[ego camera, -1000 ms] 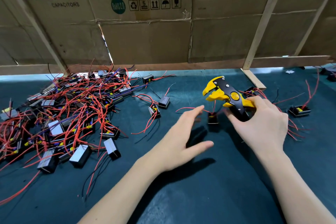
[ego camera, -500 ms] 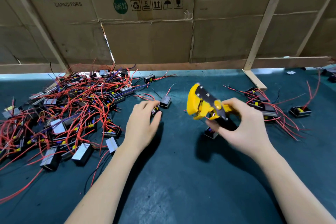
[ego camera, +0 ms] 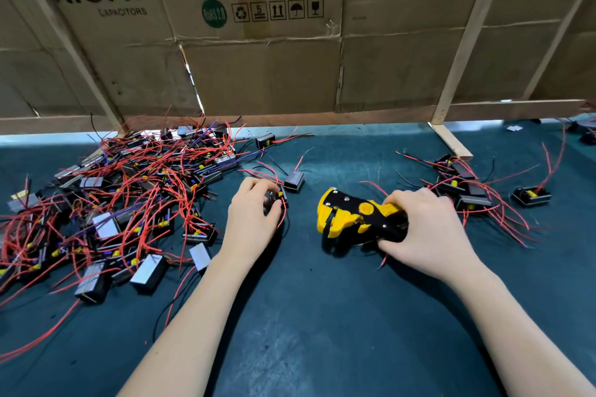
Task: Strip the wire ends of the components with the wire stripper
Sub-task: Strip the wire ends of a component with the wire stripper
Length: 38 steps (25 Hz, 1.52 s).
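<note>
My right hand (ego camera: 425, 229) grips the handles of the yellow and black wire stripper (ego camera: 351, 216), whose jaws point left, low over the dark green mat (ego camera: 322, 316). A red wire pokes out under that hand. My left hand (ego camera: 254, 213) curls its fingers round a small black component (ego camera: 279, 198) with red wires, which lies on the mat just left of the stripper. Another black component (ego camera: 294, 180) sits just beyond my left fingers.
A big tangled pile of components (ego camera: 122, 203) with red wires fills the left of the mat. A smaller group of components (ego camera: 464, 187) lies right of my right hand, one lone component (ego camera: 530, 196) farther right. A cardboard wall (ego camera: 274, 68) on wooden slats closes the back.
My left hand went left from mid-mat to the small component and closed its fingers on it. My right hand brought the stripper down and left, turning its jaws to the left.
</note>
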Motion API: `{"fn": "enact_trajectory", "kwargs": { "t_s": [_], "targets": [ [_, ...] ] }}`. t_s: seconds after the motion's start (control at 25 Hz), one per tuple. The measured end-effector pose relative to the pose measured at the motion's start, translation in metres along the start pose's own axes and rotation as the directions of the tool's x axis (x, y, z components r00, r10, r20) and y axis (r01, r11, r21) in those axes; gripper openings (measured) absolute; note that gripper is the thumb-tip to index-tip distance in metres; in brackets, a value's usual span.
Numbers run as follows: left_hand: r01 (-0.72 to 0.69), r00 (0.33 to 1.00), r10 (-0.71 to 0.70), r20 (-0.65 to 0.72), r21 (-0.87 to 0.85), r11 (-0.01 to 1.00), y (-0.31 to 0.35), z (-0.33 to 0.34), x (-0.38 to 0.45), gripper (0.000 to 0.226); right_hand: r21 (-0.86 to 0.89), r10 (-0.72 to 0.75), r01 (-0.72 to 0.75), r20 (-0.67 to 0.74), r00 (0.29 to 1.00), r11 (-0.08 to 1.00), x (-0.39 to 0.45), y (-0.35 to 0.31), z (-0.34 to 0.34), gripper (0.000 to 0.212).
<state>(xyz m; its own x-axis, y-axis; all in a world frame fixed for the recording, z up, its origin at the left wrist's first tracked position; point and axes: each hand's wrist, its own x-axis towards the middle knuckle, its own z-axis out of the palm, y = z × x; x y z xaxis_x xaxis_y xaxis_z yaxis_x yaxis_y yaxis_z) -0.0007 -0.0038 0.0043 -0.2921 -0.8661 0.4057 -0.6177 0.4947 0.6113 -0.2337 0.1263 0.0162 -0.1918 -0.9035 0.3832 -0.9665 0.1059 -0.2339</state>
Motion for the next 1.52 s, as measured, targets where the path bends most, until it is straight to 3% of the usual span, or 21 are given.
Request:
{"fn": "enact_trajectory", "kwargs": {
  "t_s": [0.16,0.28,0.4,0.6,0.92,1.08,1.16,1.32,1.4,1.44,1.52],
  "targets": [
    [-0.033,0.998,0.035,0.054,-0.039,0.999,-0.001,-0.010,0.003,0.021,-0.206,0.238,-0.292,-0.251,0.938,0.934,0.002,0.024,-0.004,0.042],
    [0.010,1.000,-0.010,0.010,-0.047,0.999,0.001,-0.010,0.003,0.007,-0.009,0.366,-0.395,-0.358,0.859,0.919,0.003,0.028,-0.009,0.045],
    [0.003,1.000,-0.003,0.031,0.016,1.000,0.004,-0.005,-0.002,0.025,0.227,0.386,-0.320,-0.368,0.846,0.920,0.005,0.016,-0.010,0.041],
    [0.069,0.998,-0.069,0.011,-0.045,0.997,0.007,-0.002,-0.002,0.020,0.157,0.282,-0.239,-0.374,0.884,0.958,0.003,0.009,-0.007,0.041],
    [0.108,0.992,-0.102,0.072,-0.074,0.991,0.008,0.004,-0.004,0.021,0.218,0.316,-0.250,-0.363,0.876,0.943,0.004,0.009,-0.006,0.040],
    [0.157,0.987,-0.145,0.075,-0.193,0.969,0.012,-0.002,-0.002,0.009,0.275,0.338,-0.251,-0.341,0.877,0.928,0.004,0.009,-0.010,0.040],
    [0.153,0.985,-0.133,0.107,-0.203,0.967,0.010,-0.010,-0.001,0.002,0.280,0.344,-0.256,-0.338,0.876,0.925,0.004,0.008,-0.011,0.040],
    [0.075,0.987,-0.050,0.154,-0.163,0.984,0.013,-0.015,-0.004,0.012,0.310,0.356,-0.258,-0.322,0.877,0.915,0.004,0.005,-0.015,0.037],
    [-0.033,0.981,0.059,0.186,-0.138,0.990,0.017,-0.014,-0.006,0.016,0.512,0.362,-0.199,-0.241,0.900,0.836,0.002,-0.001,-0.021,0.030],
    [-0.096,0.972,0.119,0.204,-0.119,0.988,0.018,-0.013,-0.007,0.017,0.659,0.328,-0.155,-0.146,0.933,0.736,0.001,-0.005,-0.024,0.027],
    [-0.215,0.952,0.224,0.208,-0.062,0.975,0.020,-0.011,-0.009,0.018,0.911,0.112,-0.101,0.060,0.992,0.401,-0.003,-0.020,-0.026,0.020]
  ]
}}
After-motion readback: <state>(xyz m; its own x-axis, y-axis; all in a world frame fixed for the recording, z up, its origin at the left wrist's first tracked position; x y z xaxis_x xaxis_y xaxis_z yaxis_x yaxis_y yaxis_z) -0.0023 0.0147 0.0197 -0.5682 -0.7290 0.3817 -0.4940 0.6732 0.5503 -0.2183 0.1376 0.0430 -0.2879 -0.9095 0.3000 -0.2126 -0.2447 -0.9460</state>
